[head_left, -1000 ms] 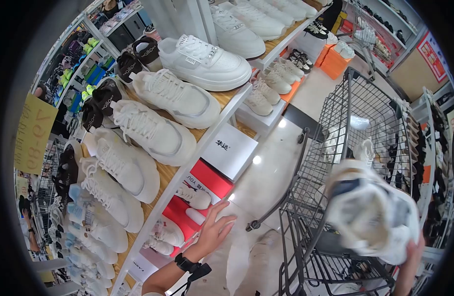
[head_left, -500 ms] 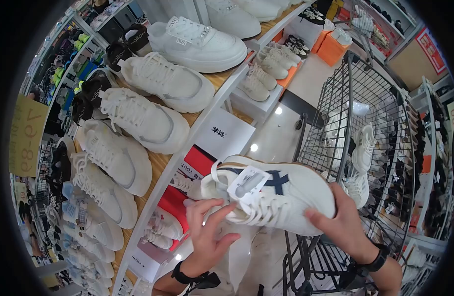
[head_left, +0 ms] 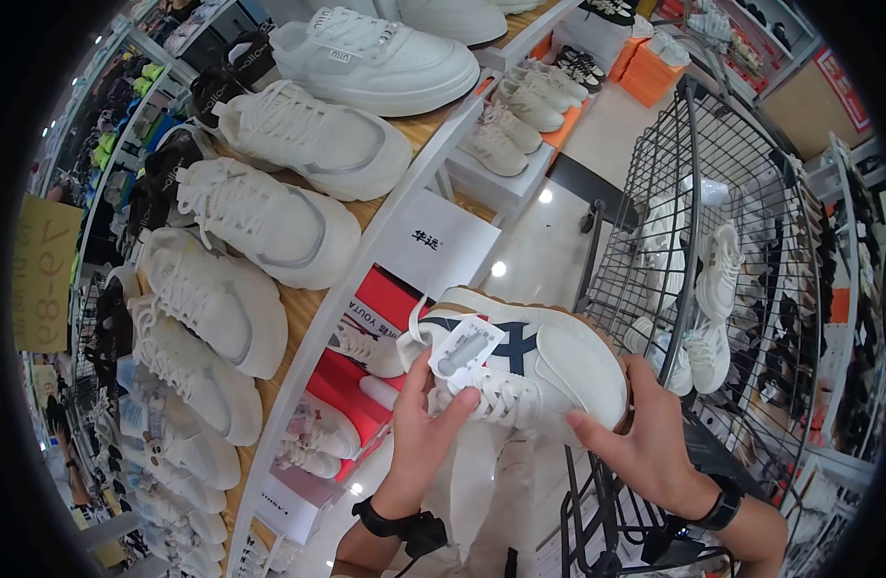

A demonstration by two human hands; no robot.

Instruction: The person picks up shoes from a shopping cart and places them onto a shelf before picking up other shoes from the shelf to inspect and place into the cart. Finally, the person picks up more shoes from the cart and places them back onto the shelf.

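Note:
A white shoe (head_left: pixel 568 361) with dark blue crossed stripes, white laces and a brown sole edge hangs in the air between both hands. My right hand (head_left: pixel 645 433) grips its toe, thumb on the upper and fingers against the sole side. At the heel and collar, my left hand (head_left: pixel 428 424) has closed on the shoe, its thumb by the laces under a white tag (head_left: pixel 467 352). The left fingertips are partly hidden behind the tag and shoe.
On the left, a wooden shelf (head_left: pixel 303 318) carries rows of white shoes. Below it are a white box (head_left: pixel 428 241) and red boxes with shoes. A black wire cart (head_left: pixel 693 183) holding white shoes stands at right. Orange boxes (head_left: pixel 650 72) are at the back.
My left hand has moved from open beside the laces to a hold on the shoe's heel end. The shoe has shifted slightly left and up, with my right hand still on the toe.

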